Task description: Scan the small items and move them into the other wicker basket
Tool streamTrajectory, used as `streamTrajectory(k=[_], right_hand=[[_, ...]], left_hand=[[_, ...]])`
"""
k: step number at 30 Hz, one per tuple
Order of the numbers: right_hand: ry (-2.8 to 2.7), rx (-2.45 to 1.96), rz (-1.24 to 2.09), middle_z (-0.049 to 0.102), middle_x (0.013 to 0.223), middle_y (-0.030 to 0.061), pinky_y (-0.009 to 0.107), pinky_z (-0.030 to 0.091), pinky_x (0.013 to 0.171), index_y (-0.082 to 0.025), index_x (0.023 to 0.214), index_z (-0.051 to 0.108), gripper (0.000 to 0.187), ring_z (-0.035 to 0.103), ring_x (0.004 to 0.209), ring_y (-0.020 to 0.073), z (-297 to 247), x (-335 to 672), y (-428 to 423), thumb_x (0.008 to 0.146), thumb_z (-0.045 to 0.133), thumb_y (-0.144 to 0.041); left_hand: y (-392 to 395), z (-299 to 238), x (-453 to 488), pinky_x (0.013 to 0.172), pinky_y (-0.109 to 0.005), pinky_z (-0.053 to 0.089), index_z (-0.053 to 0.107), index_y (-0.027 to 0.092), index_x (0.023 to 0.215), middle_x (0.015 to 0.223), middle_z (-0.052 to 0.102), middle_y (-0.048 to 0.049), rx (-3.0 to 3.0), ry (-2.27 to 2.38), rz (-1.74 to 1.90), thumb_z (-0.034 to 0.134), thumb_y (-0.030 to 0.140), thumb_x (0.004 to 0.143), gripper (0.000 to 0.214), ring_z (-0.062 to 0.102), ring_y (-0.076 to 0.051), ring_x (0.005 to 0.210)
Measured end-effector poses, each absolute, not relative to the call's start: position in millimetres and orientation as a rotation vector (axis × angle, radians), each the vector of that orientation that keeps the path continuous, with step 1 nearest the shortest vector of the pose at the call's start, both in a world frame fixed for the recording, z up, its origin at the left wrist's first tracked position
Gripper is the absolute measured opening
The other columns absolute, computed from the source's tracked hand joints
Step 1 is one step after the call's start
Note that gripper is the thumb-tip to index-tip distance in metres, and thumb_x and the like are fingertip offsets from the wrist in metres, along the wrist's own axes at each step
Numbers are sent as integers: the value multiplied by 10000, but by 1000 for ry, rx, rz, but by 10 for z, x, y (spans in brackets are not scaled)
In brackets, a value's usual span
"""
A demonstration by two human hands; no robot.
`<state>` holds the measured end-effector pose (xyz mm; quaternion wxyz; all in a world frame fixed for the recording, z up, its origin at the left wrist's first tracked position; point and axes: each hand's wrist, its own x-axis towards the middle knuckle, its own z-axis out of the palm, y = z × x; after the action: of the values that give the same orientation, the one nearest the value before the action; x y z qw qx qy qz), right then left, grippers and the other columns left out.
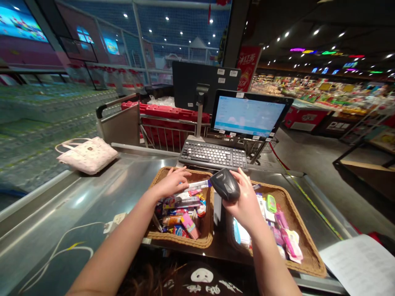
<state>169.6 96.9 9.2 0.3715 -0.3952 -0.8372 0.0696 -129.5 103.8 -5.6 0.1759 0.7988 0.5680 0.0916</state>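
Observation:
In my right hand is a black handheld barcode scanner, its front pointing left. My left hand has its fingers closed on one end of a slim white pen-like packet. The packet's blue end lies close to the scanner; I cannot tell whether they touch. Below my left hand stands a brown woven basket with several small packaged goods, among them a pink box. Under my right forearm a second woven basket holds pink items and a green case.
A keyboard and lit monitor stand beyond the baskets on the metal counter. A pale handbag sits at the left, near a white power strip with its cable. Printed paper lies at the right.

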Motion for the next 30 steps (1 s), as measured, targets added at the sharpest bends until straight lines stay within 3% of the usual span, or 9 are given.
streamTrajectory(k=[9, 18, 23, 30], right_hand=[[-2224, -989, 291, 562, 1331, 147, 671, 305, 1128, -187, 1140, 626, 450, 331, 1434, 405, -51, 1650, 942, 691, 634, -172], [-2204, -1032, 443, 584, 1319, 124, 614, 323, 1151, -198, 1142, 627, 450, 360, 1431, 370, -49, 1692, 851, 693, 635, -182], [-2078, -1128, 346, 595, 1305, 124, 581, 337, 1159, -204, 1211, 587, 561, 399, 1408, 354, -8, 2030, 867, 654, 624, -144], [-1775, -1330, 53, 595, 1309, 144, 575, 370, 1134, -191, 1291, 528, 591, 392, 1413, 362, 56, 2841, 887, 714, 655, -225]], left_hand=[[843, -587, -1249, 1154, -671, 45, 738, 231, 766, 1447, 552, -63, 2231, 1512, -55, 649, 331, 865, 167, 260, -348, 1480], [923, -713, -1044, 1154, -683, 87, 734, 218, 743, 1368, 605, -103, 2373, 1622, -168, 666, 214, 777, 75, 316, -386, 1449], [1111, -536, -686, 1168, -661, 142, 708, 235, 1059, 1500, 484, -115, 2485, 1585, 56, 648, 288, 846, 227, 276, -342, 1477], [1547, -379, 469, 1161, -687, 133, 736, 199, 936, 1550, 408, -138, 2524, 1503, 385, 542, 457, 932, 322, 211, -352, 1499]])
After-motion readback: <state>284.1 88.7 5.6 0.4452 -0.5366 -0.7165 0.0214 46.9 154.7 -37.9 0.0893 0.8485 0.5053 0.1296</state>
